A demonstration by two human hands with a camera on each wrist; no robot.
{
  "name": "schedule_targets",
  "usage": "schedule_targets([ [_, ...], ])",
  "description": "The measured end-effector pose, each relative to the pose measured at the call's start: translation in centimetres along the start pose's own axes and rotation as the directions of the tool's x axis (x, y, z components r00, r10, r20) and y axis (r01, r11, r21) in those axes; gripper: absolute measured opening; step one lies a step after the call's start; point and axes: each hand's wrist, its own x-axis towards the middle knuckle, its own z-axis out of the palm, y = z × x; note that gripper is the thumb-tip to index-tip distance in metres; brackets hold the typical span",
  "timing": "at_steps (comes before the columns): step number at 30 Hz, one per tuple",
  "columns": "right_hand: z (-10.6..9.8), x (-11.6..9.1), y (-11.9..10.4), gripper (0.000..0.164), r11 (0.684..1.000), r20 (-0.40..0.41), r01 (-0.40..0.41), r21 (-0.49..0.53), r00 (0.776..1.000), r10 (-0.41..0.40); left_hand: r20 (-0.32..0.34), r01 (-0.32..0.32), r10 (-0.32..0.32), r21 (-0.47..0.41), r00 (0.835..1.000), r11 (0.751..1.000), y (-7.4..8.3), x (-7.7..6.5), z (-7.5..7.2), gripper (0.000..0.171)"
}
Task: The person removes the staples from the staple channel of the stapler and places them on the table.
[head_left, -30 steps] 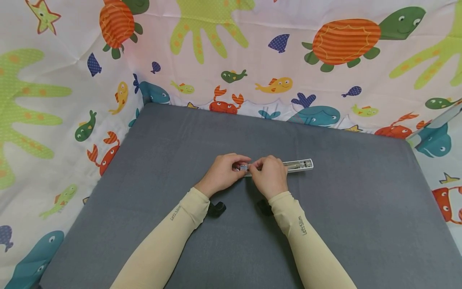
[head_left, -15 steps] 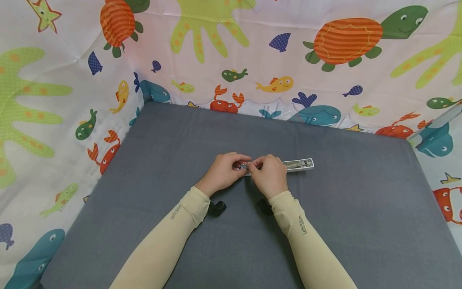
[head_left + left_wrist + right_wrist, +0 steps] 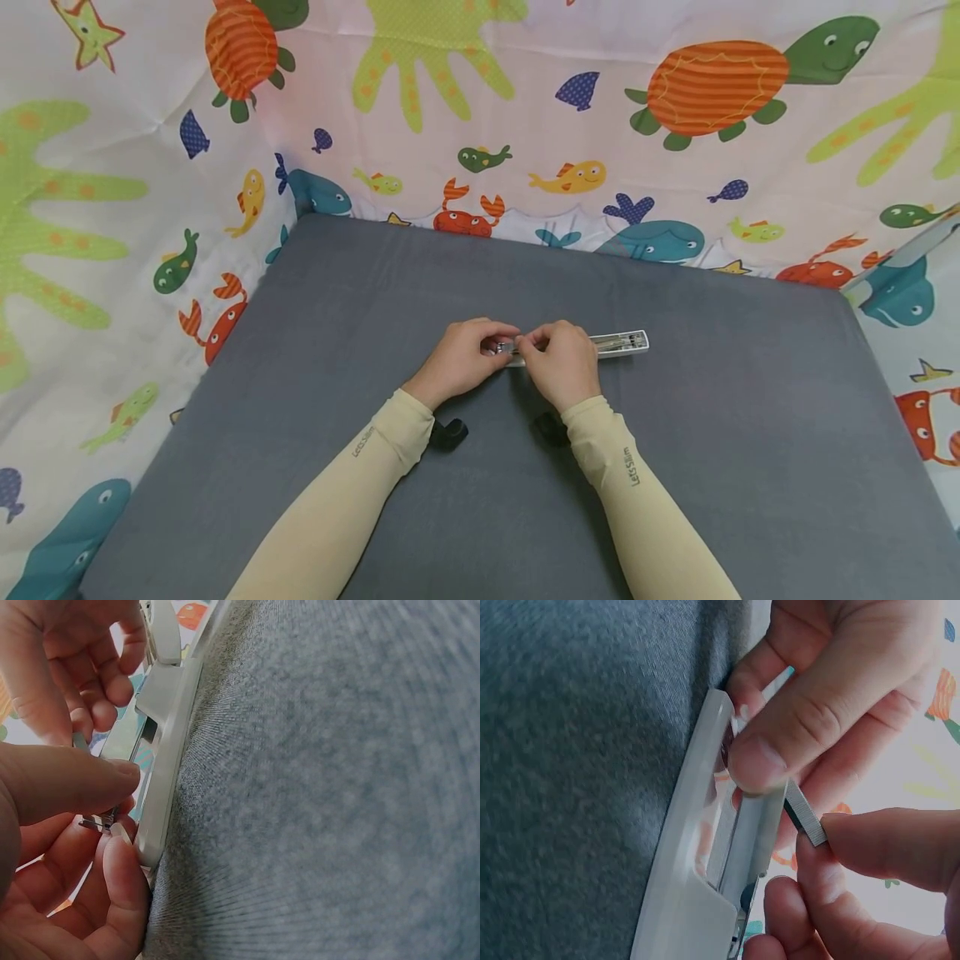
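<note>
A white stapler (image 3: 626,342), its top swung open, lies on the grey cloth surface. My left hand (image 3: 467,354) grips the stapler's left end; in the right wrist view its thumb (image 3: 757,761) presses on the metal magazine (image 3: 763,832). Between the thumb and forefinger of my right hand (image 3: 564,367) is a short strip of staples (image 3: 808,814). The strip sits slantwise against the magazine's edge, beside my left thumb. In the left wrist view the stapler's white base (image 3: 161,780) rests along the cloth, and my fingers hide part of the magazine.
Grey cloth (image 3: 750,433) spreads around both hands. A white curtain printed with sea animals (image 3: 420,50) rises at the back and sides. Dark curved pieces (image 3: 448,435) jut inward from both wrists.
</note>
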Motion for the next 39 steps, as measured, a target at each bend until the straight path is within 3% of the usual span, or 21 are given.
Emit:
schedule_targets([
  [39,-0.99,0.46,0.45,0.024,1.000,0.009,-0.022,0.013,1.000,0.022,0.004,0.015,-0.015,0.006,1.000,1.000,0.17,-0.11,-0.09,0.036],
])
